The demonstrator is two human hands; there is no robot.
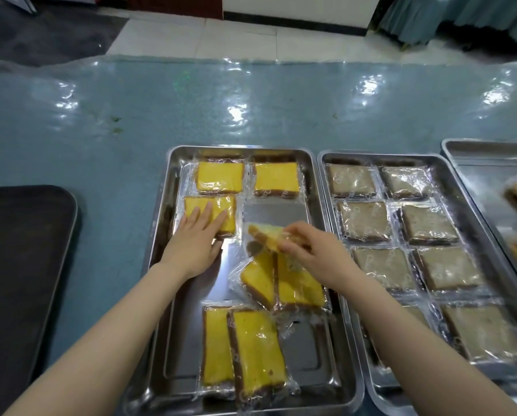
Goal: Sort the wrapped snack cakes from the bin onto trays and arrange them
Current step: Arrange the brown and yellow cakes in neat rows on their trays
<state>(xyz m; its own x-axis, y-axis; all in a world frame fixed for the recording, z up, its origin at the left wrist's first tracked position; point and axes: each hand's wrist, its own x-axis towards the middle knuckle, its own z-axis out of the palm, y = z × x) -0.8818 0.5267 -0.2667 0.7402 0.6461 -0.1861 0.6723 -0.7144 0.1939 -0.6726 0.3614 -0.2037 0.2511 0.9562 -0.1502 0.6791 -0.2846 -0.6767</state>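
Yellow snack cakes (276, 179) lie flat in the middle steel tray (161, 235), three squared up in its far rows, others piled loosely nearer the person. In the head view, the left hand (198, 235) rests with straight fingers on the second-row cake (210, 205), likely steadying it in line. The right hand (303, 246) pinches a tilted wrapped cake (263, 232) above the bare patch beside it, probably the next slot. That gap is bounded by the tray's right wall and the neighbouring cake, so room is snug. A tray of brown cakes (401, 235) sits just beside on the worktop (101, 115), nearly full.
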